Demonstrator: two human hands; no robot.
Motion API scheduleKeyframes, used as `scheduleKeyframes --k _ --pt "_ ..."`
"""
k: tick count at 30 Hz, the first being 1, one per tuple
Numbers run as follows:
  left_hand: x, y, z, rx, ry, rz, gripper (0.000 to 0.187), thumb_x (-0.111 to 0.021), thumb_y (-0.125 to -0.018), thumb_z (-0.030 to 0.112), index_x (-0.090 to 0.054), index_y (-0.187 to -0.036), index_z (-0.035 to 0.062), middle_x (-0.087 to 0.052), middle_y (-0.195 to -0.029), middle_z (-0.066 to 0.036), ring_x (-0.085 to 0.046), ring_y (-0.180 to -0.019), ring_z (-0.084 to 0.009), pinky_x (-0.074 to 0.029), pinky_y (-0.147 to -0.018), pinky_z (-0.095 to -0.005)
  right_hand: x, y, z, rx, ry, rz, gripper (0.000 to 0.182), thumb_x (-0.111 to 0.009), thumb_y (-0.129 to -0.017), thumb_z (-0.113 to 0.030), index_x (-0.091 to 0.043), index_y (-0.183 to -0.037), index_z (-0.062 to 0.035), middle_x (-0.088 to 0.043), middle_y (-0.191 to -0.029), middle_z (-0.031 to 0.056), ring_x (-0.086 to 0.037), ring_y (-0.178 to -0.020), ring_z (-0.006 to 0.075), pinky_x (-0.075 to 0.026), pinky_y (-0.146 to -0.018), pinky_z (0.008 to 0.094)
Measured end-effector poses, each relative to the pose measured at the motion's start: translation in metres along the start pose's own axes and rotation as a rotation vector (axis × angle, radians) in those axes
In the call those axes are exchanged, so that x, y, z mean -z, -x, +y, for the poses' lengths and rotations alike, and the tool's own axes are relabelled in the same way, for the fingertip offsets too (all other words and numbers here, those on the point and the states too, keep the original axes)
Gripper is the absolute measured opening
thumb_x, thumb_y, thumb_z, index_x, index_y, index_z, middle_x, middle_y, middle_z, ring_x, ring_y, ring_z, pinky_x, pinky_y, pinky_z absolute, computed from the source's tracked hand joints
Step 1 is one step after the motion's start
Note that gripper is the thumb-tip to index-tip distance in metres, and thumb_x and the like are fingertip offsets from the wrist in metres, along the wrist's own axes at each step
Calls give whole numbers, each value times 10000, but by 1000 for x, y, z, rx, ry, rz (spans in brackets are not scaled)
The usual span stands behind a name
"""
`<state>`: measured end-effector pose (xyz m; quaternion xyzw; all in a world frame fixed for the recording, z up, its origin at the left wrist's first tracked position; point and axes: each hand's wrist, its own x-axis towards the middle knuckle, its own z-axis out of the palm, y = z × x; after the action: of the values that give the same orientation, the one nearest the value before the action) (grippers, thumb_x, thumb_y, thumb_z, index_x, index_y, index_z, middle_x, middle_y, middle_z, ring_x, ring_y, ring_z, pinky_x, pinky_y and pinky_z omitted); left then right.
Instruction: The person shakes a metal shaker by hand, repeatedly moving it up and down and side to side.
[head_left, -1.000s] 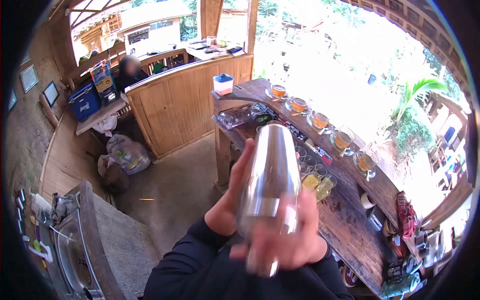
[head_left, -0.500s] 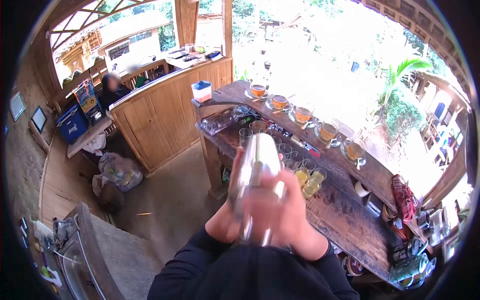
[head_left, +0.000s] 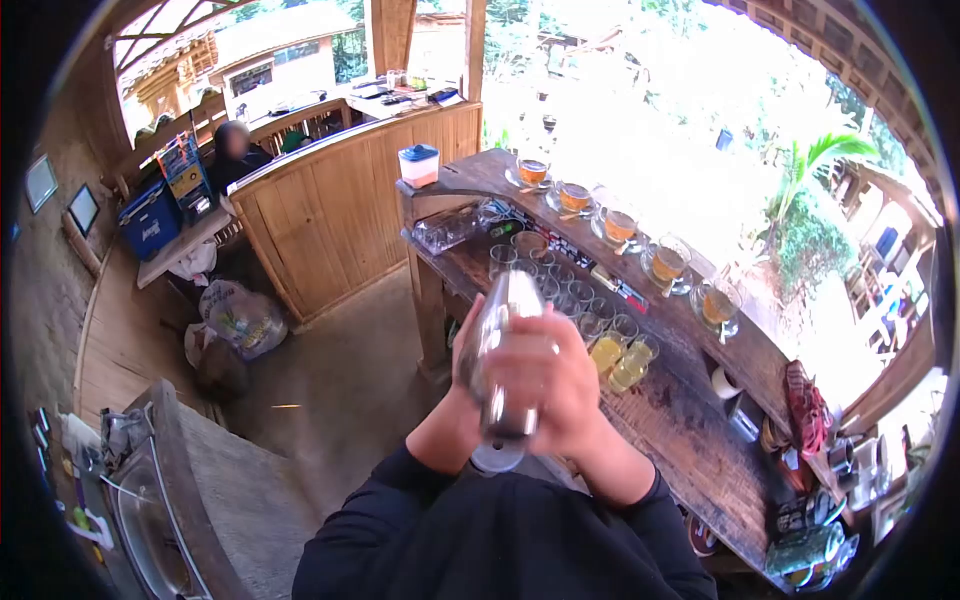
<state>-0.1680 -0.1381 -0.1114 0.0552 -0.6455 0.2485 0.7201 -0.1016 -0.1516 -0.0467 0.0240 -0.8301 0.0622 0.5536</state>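
A shiny metal shaker (head_left: 512,298) is held between both hands in front of my chest, slightly blurred. My left hand (head_left: 464,375) wraps its left side. Around its middle and right side are the fingers of my right hand (head_left: 560,380). Just behind and right of the shaker, several clear glasses (head_left: 592,318) stand on the lower wooden counter (head_left: 690,440); two glasses (head_left: 628,368) at the near end hold yellow liquid. On the raised shelf, several glass cups of amber drink (head_left: 620,226) stand on saucers in a row.
A blue-lidded container (head_left: 419,166) sits at the shelf's left end. A wooden partition (head_left: 350,190) is behind, with a seated person (head_left: 235,160) beyond it. Plastic bags (head_left: 240,318) lie on the floor at left. A sink (head_left: 150,530) is at lower left; red cloth (head_left: 808,405) lies at right.
The shaker has tilted and shifted slightly within both hands, its lower end now showing more clearly. The surroundings have moved a little to the right in view.
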Motion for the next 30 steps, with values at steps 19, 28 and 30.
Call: scheduleKeyframes --k 19,28,30 --pt "-85 -11 6 97 -919 438 780 -418 -882 624 -301 -1402 56 -430 -1303 -250 -519 -1105 -400 -529 -820 -498 -2 -8 -57 619 24 71 132 -523 -849 -189 -628 -906 -244 -621 -1097 -126 -602 -1059 205 -403 -863 388" --pt "-56 18 42 -832 -839 1216 488 -201 -961 320 -501 -1232 46 -555 -1198 -160 -534 -1115 -278 -408 -989 -445 -44 19 32 -500 -31 137 415 -810 -629 -256 -628 -958 -81 -646 -1029 125 -587 -1030 312 -457 -879 439" --pt "-69 6 43 -649 -1109 1219 488 -276 -961 374 -500 -1242 45 -543 -1217 -184 -557 -1092 -306 -476 -908 -458 -21 10 16 -191 28 55 424 -807 -648 -276 -622 -975 -77 -648 -1039 105 -587 -1032 299 -459 -872 433"
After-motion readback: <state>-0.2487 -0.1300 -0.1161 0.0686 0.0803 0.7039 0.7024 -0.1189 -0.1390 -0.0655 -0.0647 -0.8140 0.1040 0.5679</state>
